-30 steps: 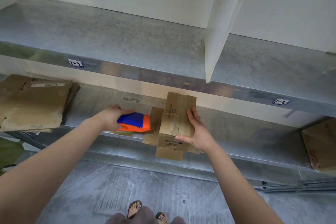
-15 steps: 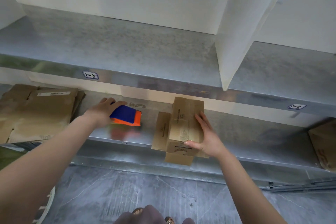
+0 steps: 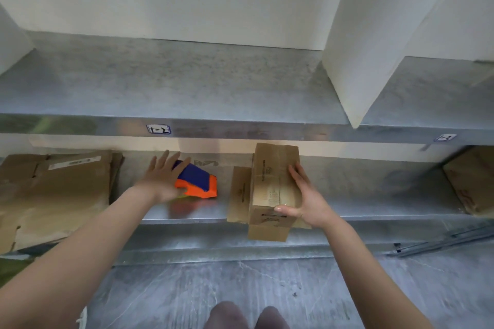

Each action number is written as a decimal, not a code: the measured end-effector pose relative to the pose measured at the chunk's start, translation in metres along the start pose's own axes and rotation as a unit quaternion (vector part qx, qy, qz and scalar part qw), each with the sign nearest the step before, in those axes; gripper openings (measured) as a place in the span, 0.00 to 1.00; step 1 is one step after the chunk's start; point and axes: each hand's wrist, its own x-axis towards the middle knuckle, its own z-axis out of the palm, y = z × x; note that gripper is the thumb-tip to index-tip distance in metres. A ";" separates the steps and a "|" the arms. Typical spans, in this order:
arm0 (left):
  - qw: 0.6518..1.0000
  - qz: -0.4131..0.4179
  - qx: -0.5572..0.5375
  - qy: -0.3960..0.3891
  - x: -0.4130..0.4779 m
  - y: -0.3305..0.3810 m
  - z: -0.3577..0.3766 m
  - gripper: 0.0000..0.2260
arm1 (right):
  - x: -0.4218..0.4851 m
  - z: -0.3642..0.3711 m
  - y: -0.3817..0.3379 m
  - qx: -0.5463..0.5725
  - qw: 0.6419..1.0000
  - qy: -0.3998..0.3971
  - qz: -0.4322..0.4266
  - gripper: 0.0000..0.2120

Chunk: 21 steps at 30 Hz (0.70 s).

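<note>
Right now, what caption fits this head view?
Left hand touches a blue-orange tool; right hand holds a cardboard box on the metal shelf.

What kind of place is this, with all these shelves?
Probably a storeroom or packing area. The metal shelves carry little numbered labels, flattened cardboard lies stacked on the left, and a cardboard box sits near what looks like a blue and orange tape dispenser.
</note>
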 end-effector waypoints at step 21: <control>0.930 0.118 -0.348 0.024 -0.008 0.193 0.007 0.37 | 0.000 -0.003 0.008 -0.024 0.998 0.046 -0.024 0.31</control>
